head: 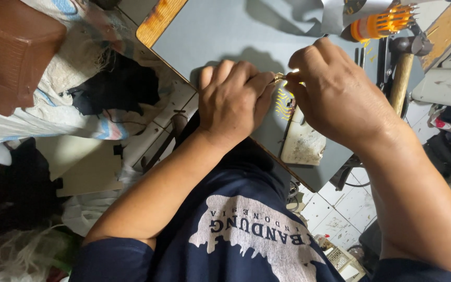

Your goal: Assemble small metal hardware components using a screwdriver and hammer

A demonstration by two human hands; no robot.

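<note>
Both hands meet over the grey table top point(225, 36), close together so the small work sits right under the lamp glow. Left hand point(233, 102) is curled, fingers pinched on a thin yellowish metal bit point(279, 78) — too small to tell exactly what. Right hand point(332, 91) is closed too, thumb & forefinger nipping the same bit from the other side, prob. to steady it. Wavy light marks fall on a worn pale block point(303, 141) just below, near the table edge. Hammer point(403, 68) w/ wooden handle lies to the right, within easy reach; orange cage-like lamp point(379, 23) near it at the top. Brown box point(11, 52) and a heap of cloth point(79, 99) sit well apart on the left.
</note>
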